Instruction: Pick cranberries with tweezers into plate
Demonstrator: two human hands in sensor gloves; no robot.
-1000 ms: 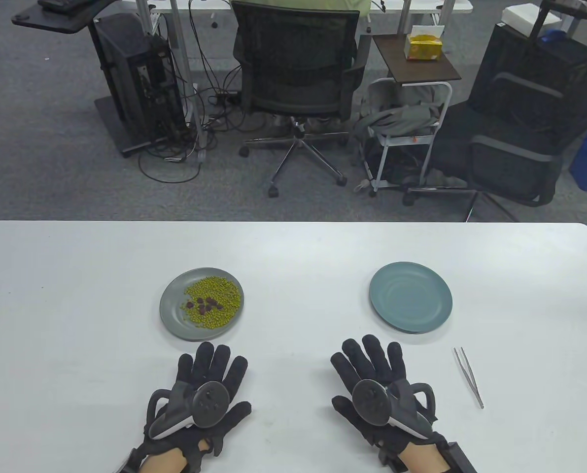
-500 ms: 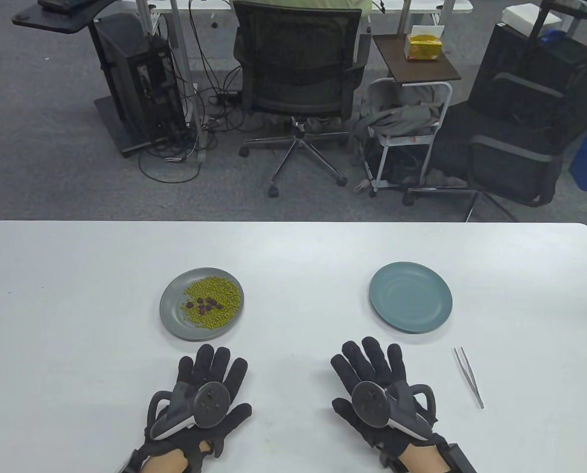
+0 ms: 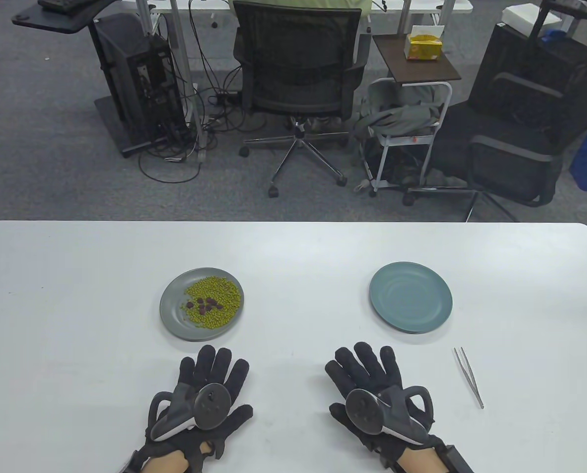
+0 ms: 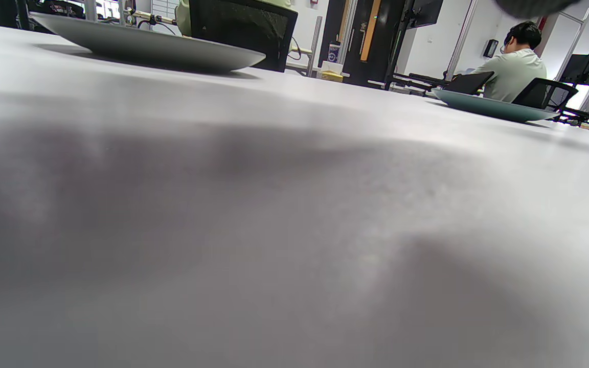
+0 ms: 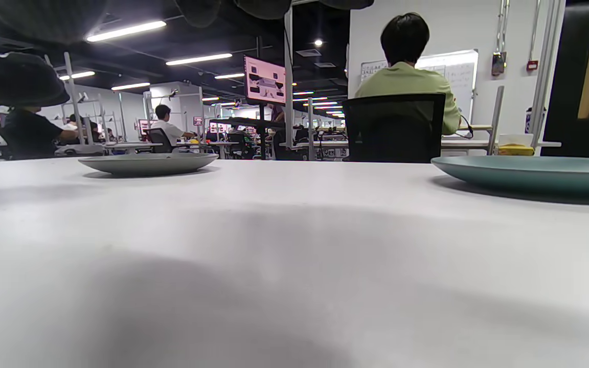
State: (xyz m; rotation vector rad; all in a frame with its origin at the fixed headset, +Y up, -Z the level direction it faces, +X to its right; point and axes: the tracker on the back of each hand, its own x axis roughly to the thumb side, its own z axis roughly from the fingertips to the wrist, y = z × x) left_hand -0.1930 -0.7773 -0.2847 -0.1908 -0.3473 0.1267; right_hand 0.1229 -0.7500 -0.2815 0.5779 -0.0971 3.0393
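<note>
Thin shiny metal tweezers lie on a smooth matt white table; black cloth gloves.

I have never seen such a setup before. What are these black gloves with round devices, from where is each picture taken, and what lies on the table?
These are a person's two hands in sensor gloves; the round device strapped on each is a motion tracker. One camera looks down at the table; the other two sit low on the wrists. The left hand and right hand lie flat on the white table, holding nothing. The grey plate carries green beans and dark cranberries. The blue-green plate carries nothing. Metal tweezers lie untouched, right of the right hand.
</note>
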